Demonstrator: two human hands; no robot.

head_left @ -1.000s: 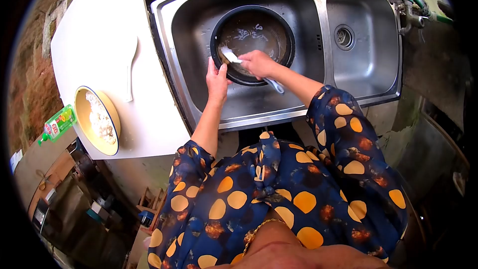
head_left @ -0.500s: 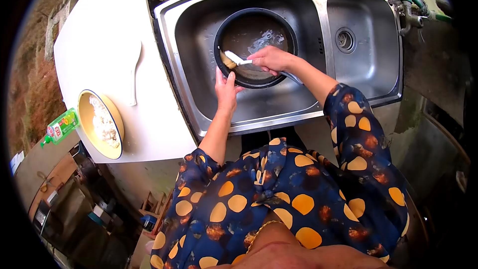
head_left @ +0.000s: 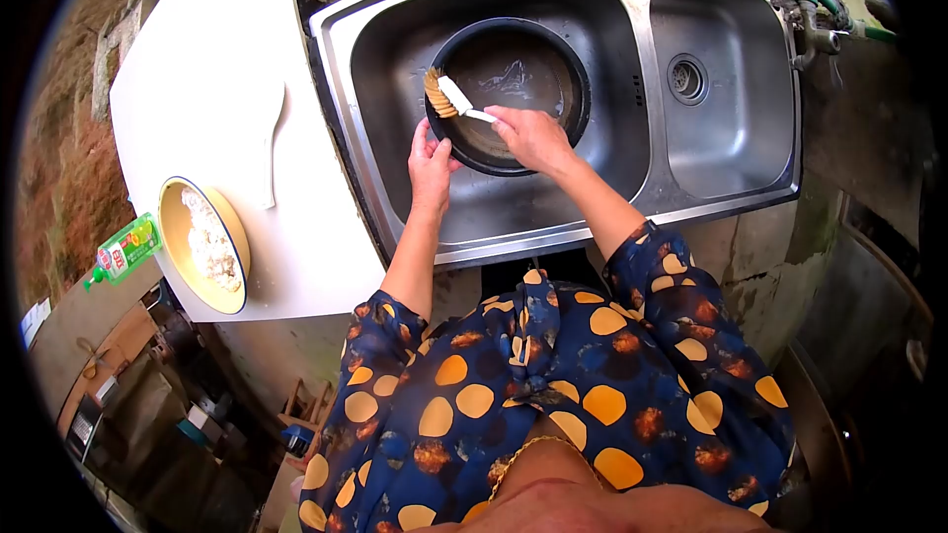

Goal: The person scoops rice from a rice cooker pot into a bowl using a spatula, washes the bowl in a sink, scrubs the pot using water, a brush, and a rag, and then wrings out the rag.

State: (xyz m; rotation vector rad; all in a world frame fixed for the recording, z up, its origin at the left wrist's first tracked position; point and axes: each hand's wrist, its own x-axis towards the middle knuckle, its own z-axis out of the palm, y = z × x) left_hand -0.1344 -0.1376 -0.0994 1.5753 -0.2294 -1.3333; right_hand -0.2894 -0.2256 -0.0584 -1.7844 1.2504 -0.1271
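Note:
A dark round pot [head_left: 513, 143] with some liquid at its bottom sits in the large sink basin. Fingers of my left hand [head_left: 431, 173] close on the pot's near-left rim, the thumb on the inner side. Gripped by its handle in my right hand [head_left: 533, 138] is a scrub brush [head_left: 454, 94] with a white back and tan bristles. Its bristles rest at the left rim of the pot, just above my left hand. Whether they touch the rim, I cannot tell.
The steel sink [head_left: 553, 247] has a smaller basin with a drain [head_left: 687, 79] at right, beside a tap [head_left: 818, 39]. On the white counter [head_left: 197, 49] lie a white spatula-like utensil [head_left: 271, 153] and a yellow bowl [head_left: 178, 237] of whitish food. A green bottle [head_left: 126, 249] is left of it.
The brush has moved up and left from the pot's inner lower-left wall to its left rim, its bristles now fully visible. My left hand has shifted slightly left along the rim.

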